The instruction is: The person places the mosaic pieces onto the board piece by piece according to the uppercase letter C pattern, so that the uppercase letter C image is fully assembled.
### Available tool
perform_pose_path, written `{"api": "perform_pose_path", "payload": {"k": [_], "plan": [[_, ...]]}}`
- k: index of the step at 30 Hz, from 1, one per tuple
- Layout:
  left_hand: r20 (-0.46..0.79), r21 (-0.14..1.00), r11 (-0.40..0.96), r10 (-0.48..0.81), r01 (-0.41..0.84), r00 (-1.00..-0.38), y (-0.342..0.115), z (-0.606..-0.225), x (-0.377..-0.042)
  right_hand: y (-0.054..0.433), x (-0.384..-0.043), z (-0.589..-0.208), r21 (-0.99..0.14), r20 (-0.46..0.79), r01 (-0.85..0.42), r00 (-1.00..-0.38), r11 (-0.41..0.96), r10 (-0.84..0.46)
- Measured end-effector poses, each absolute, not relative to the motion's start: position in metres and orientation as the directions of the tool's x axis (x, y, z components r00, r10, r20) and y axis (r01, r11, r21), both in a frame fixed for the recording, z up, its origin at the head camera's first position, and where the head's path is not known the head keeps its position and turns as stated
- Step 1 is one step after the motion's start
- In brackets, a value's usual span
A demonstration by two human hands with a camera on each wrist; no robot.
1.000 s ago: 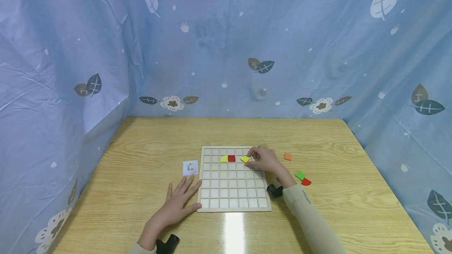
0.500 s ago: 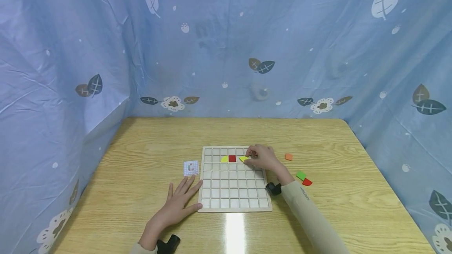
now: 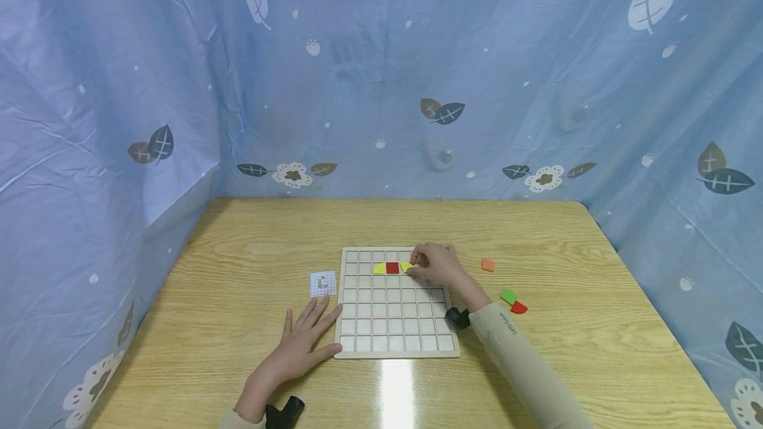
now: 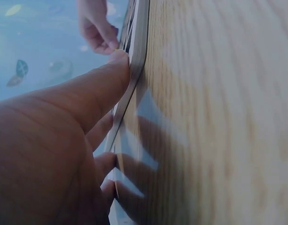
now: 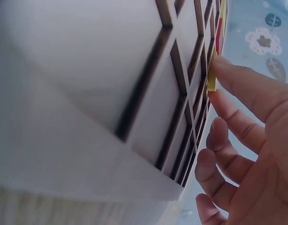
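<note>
Near twelve o'clock on a pale wooden grid board (image 3: 396, 354), the right hand (image 3: 440, 266) is pinching a flat yellow curved-edged tile (image 3: 405, 267), just at three o'clock of a flat red square tile (image 3: 392, 268). The left hand (image 3: 298, 346), spread, is touching the board's eight-o'clock edge. Raised ridges (image 5: 146, 82) may be threatening a snag; overpushing could jolt the red square. Compared with half a second ago, yellow is sitting closer to red.

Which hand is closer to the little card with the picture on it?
The left. The left hand lies just on the near side of the card; the right hand is over the far right of the board, pinching a yellow piece.
</note>
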State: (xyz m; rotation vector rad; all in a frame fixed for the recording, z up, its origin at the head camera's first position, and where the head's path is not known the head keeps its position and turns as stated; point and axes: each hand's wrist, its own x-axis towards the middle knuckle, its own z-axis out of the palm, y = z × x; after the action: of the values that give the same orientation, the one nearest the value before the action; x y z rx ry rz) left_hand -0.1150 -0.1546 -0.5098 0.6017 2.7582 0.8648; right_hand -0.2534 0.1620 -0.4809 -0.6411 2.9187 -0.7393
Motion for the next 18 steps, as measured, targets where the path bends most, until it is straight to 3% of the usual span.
{"api": "perform_pose_path", "payload": {"k": [18], "plan": [[-0.058,0.572,0.754,0.431,0.324,-0.900,-0.1547,-0.5069,-0.1145,0.1667,-0.2445,-0.4824,-0.522,0.040,-0.375,-0.908,0.766,-0.417]]}}
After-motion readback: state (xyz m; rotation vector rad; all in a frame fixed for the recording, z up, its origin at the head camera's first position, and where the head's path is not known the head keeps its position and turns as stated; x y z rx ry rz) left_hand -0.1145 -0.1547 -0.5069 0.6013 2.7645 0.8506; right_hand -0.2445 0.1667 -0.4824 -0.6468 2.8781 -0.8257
